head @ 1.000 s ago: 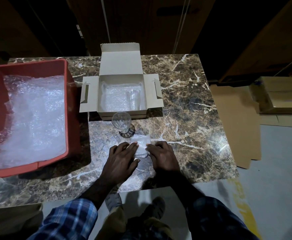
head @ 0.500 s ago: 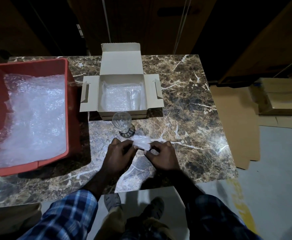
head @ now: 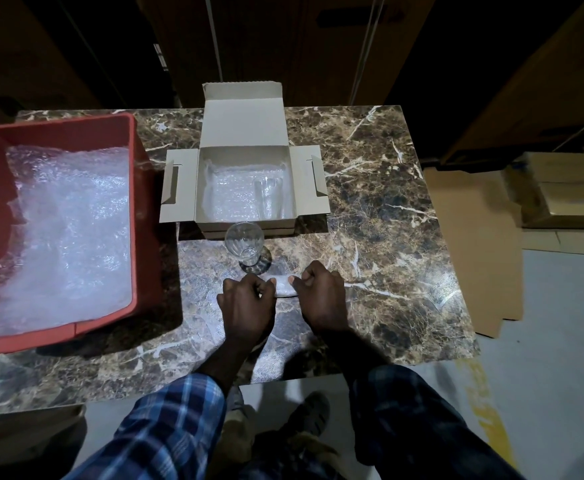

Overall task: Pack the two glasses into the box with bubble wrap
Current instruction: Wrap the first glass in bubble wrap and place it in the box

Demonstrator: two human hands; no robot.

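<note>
An open cardboard box (head: 245,135) stands at the table's far middle, lined with bubble wrap. One clear glass (head: 268,196) lies inside it at the right. A second clear glass (head: 244,241) stands upright on the marble just in front of the box. Right below that glass, my left hand (head: 247,304) and my right hand (head: 321,294) both grip a small rolled piece of bubble wrap (head: 283,284) between them, fingers curled round its two ends.
A red plastic bin (head: 143,216) full of bubble wrap sheets sits on the left of the marble table (head: 380,216). Flat cardboard (head: 474,244) and stacked boxes (head: 567,188) lie on the floor to the right. The table's near edge runs just below my wrists.
My hands went from pressing flat on the bubble wrap to curling round it, rolling it into a tighter bundle and shifting it slightly toward the glass.
</note>
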